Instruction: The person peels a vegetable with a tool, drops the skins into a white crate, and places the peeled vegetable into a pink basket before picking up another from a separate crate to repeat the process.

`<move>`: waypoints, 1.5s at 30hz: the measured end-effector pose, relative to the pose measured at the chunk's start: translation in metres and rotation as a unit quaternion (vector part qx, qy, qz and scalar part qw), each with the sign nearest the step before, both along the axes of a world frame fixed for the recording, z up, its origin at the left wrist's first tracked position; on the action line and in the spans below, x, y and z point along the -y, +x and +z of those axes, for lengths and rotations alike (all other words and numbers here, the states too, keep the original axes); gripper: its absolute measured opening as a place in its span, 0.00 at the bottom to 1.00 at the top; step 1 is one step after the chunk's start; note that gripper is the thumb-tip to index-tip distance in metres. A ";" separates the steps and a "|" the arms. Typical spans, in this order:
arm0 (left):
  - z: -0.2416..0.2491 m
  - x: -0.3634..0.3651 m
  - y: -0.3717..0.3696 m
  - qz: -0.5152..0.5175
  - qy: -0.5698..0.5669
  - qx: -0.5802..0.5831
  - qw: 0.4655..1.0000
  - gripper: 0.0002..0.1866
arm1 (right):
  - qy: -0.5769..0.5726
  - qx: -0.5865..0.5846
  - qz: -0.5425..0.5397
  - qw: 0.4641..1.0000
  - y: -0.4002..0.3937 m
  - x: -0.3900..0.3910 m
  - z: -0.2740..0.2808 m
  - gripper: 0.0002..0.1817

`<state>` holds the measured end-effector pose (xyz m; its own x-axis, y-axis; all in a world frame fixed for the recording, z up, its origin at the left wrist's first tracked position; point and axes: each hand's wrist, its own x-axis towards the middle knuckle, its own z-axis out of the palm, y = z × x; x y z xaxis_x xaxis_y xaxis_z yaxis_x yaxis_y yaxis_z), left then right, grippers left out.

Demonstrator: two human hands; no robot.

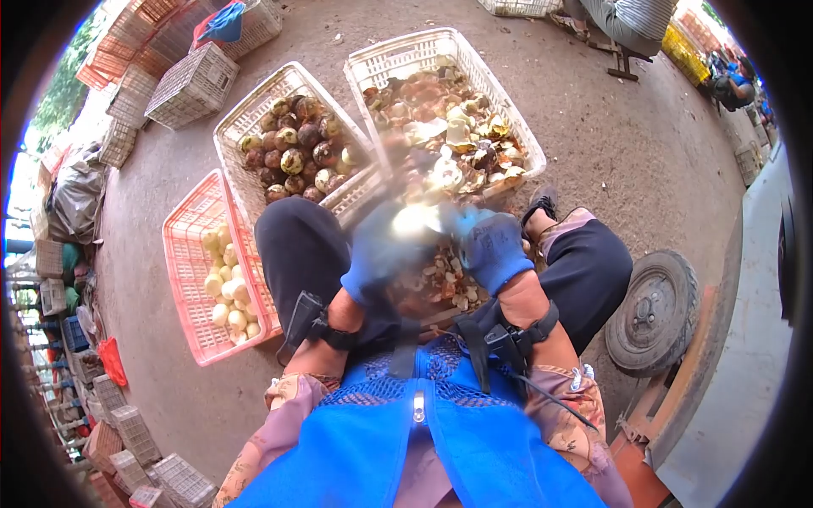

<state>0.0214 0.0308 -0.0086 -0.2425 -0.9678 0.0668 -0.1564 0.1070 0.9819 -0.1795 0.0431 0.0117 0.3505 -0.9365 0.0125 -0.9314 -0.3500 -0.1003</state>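
Note:
My left hand (381,256), in a blue glove, is closed around a pale, peeled-looking round fruit (417,220), bright and smeared by motion. Close beside it, my right hand (493,245) has its gloved fingers curled in; what they grip is blurred. Ahead of both hands stands a white crate (525,135) with peelings (461,135) in it. More scraps (449,284) lie between my legs. A second white crate (233,161) holds brown, partly green round fruits (292,159). Pale peeled fruits (230,284) sit in a pink crate (182,279) on the left.
A wheel (652,313) stands at my right beside a grey metal panel (720,381). Stacked crates (193,85) line the left side. A seated person (635,21) is at the top right, and crates (140,440) lie at lower left.

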 end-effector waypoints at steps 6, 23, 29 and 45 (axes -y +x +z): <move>0.018 -0.006 -0.014 -0.023 -0.079 -0.025 0.996 0.26 | 0.120 0.499 -0.161 0.843 -0.021 0.008 -0.037 0.12; 0.018 -0.012 -0.018 -0.001 0.158 -0.171 0.973 0.23 | 0.044 0.562 -0.202 0.801 -0.007 0.020 -0.062 0.14; 0.003 -0.013 -0.017 -0.025 -0.186 0.077 0.979 0.20 | -0.145 0.514 -0.045 0.844 0.017 -0.009 -0.029 0.16; 0.018 -0.012 -0.011 0.000 -0.105 -0.095 0.990 0.36 | 0.216 0.769 -0.164 0.579 0.014 -0.009 -0.024 0.21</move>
<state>0.0099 0.0427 0.0093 -0.2066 -0.9277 0.3110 0.0290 0.3120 0.9497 -0.1651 0.0526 -0.0127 0.0380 -0.9819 -0.1855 0.3666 0.1864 -0.9115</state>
